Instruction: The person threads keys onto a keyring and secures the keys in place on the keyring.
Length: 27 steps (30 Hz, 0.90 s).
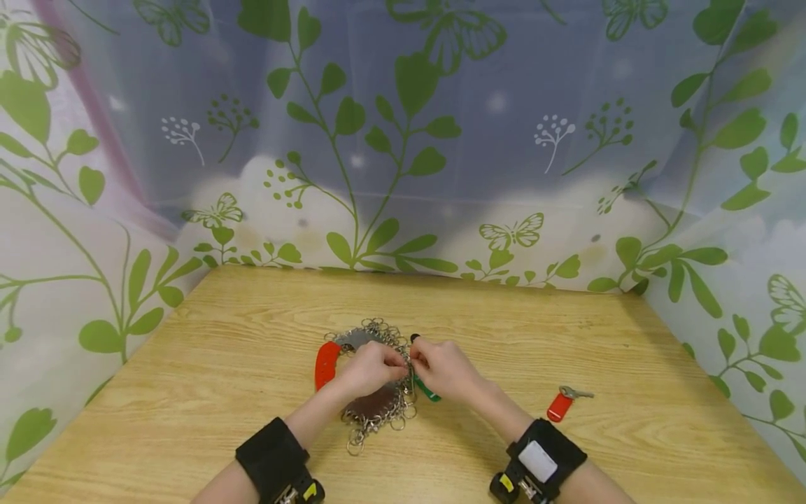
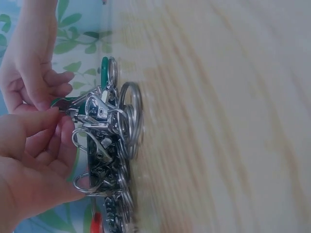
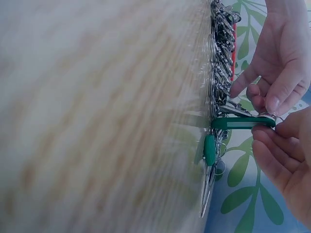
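Fingers of the left hand and right hand pinch together over a tangled heap of silver metal key rings on the wooden table; wrist views show a green plastic key tag nipped by right fingertips, long axis pointing down into the heap.

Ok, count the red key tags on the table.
2: one red tag left of the ring pile by the left hand; another alone, right of the right hand. More may be hidden.
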Tool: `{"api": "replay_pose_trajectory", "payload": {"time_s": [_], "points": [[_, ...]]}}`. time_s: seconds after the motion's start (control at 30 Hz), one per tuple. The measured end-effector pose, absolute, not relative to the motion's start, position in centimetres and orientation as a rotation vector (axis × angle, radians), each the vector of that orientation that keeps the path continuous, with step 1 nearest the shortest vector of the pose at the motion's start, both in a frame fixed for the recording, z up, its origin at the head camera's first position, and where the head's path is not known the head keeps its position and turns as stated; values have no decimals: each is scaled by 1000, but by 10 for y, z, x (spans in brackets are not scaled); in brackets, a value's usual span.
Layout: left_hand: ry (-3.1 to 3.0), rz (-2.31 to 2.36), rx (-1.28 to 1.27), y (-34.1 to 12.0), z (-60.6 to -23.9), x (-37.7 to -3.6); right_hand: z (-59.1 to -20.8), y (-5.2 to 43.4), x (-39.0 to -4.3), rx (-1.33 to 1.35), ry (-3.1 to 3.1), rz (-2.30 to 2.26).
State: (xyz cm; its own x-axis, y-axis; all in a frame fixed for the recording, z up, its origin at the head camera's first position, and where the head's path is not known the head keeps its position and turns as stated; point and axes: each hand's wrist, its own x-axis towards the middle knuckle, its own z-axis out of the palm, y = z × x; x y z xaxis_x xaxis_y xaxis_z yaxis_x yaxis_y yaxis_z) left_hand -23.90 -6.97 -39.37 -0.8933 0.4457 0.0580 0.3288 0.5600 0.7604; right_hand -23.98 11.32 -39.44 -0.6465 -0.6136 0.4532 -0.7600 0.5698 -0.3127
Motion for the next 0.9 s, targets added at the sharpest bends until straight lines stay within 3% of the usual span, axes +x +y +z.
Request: {"api": "replay_pose_trajectory", "payload": {"time_s": [0.23, 0.5, 0.9], "points": [[2661, 1279, 625, -69, -395, -237, -396, 113, -242, 1110, -2528, 746], [2650, 1329, 560, -69, -394, -240, -391, 110, -241, 1236, -2325, 353], [2568, 1339, 668, -69, -396, -239, -396, 112, -239, 965, -2563, 811]]}}
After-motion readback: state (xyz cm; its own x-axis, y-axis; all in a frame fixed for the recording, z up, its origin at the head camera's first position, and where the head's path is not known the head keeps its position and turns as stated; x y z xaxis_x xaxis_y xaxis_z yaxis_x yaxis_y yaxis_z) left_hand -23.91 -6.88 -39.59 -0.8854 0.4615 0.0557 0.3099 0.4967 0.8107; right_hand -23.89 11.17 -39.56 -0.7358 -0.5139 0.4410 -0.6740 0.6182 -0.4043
